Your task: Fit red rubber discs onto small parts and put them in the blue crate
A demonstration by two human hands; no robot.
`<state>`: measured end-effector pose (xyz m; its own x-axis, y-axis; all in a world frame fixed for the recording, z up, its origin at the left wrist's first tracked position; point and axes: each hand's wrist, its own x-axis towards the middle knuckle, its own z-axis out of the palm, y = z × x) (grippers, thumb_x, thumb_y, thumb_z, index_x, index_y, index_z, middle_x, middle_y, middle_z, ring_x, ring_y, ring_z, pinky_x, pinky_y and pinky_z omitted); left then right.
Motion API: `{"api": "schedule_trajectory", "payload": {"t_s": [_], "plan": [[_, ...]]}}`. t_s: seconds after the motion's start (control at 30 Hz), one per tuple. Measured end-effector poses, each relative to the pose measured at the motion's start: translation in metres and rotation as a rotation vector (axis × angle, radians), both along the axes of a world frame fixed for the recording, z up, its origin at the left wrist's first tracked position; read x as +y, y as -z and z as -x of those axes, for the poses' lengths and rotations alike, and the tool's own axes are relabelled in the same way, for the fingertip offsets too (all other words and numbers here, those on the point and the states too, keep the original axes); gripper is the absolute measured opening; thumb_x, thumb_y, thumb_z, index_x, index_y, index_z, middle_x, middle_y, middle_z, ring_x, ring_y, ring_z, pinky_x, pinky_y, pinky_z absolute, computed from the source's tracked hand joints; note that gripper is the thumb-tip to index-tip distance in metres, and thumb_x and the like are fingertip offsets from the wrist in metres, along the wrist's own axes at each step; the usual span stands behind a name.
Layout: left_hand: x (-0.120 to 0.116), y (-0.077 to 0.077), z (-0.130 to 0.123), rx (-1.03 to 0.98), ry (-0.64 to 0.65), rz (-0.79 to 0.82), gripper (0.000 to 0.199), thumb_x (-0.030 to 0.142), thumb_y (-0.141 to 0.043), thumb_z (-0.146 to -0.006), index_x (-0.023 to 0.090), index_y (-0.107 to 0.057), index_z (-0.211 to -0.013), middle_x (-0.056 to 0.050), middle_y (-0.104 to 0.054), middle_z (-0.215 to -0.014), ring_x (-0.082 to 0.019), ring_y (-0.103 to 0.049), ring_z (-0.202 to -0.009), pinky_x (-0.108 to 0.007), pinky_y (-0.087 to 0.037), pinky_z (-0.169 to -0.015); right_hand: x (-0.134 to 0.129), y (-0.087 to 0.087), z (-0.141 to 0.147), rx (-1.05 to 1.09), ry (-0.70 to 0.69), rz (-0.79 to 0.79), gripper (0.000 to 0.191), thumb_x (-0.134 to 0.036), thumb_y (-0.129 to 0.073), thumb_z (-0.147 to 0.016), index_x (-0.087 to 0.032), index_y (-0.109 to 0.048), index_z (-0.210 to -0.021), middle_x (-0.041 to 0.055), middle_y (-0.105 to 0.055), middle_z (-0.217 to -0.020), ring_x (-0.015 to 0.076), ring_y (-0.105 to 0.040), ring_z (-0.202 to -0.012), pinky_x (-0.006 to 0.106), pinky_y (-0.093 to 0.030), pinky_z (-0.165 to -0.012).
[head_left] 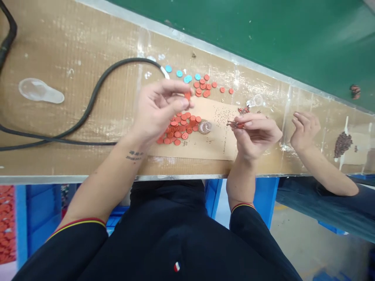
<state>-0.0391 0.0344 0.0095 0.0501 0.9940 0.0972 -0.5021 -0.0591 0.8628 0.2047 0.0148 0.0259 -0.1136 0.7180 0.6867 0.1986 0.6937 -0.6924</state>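
My left hand [164,109] pinches a small round orange-red disc [188,95] between thumb and fingertips, held above the cardboard. Below it lies a loose pile of similar orange-red discs [177,128]. Between thumb and forefinger, my right hand [254,134] grips a small, thin reddish-brown piece [234,124] that points left; its exact kind is unclear. Tiny dark specks [222,115] are scattered on the flat cardboard sheet [211,150] near that piece. A small clear round container [205,127] stands between the two hands, right of the pile.
Orange-red discs with small holes [205,86] and several blue discs [179,73] lie behind my left hand. A black cable [96,91] curves across the left, near a clear plastic spoon-shaped piece [41,90]. A co-worker's hand [304,130] rests at right, near a brown heap [343,144].
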Motion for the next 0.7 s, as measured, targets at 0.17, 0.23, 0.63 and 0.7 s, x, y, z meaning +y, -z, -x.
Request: {"api": "schedule_trajectory", "payload": {"t_s": [0.17, 0.23, 0.63, 0.7], "plan": [[-0.022, -0.006, -0.023, 0.025, 0.079, 0.021, 0.04, 0.05, -0.099, -0.069, 0.027, -0.081, -0.097, -0.002, -0.08, -0.092, -0.02, -0.079, -0.078, -0.033, -0.07, -0.074, -0.003, 0.007, 0.014, 0.089, 0.018, 0.005, 0.011, -0.038, -0.072, -0.098, -0.036, -0.064, -0.106, -0.0032, -0.074, -0.096, 0.0136, -0.076, -0.074, 0.029, -0.068, -0.06], [-0.026, -0.006, -0.027, -0.006, 0.107, 0.028, 0.042, 0.046, -0.099, -0.07, 0.026, -0.081, -0.102, -0.003, -0.08, -0.092, -0.019, -0.08, -0.078, -0.031, -0.07, -0.073, -0.004, 0.009, 0.016, 0.116, -0.007, 0.014, 0.012, -0.035, -0.072, -0.098, -0.036, -0.063, -0.106, -0.0032, -0.073, -0.096, 0.0134, -0.076, -0.077, 0.027, -0.068, -0.061], [-0.032, -0.009, -0.031, -0.059, 0.225, 0.067, 0.033, 0.039, -0.099, -0.073, 0.024, -0.081, -0.097, -0.006, -0.082, -0.09, -0.022, -0.083, -0.084, -0.033, -0.071, -0.08, -0.005, 0.012, 0.018, 0.051, 0.094, 0.015, 0.017, -0.043, -0.067, -0.099, -0.033, -0.053, -0.097, -0.0021, -0.07, -0.089, 0.0167, -0.076, -0.078, 0.033, -0.068, -0.062], [-0.033, -0.009, -0.031, -0.066, 0.231, 0.071, 0.032, 0.039, -0.099, -0.073, 0.024, -0.082, -0.097, -0.005, -0.083, -0.091, -0.021, -0.083, -0.084, -0.032, -0.071, -0.08, -0.005, 0.012, 0.018, 0.045, 0.089, 0.024, 0.018, -0.045, -0.067, -0.099, -0.033, -0.054, -0.097, -0.0016, -0.071, -0.091, 0.0163, -0.076, -0.078, 0.032, -0.068, -0.061]]}}
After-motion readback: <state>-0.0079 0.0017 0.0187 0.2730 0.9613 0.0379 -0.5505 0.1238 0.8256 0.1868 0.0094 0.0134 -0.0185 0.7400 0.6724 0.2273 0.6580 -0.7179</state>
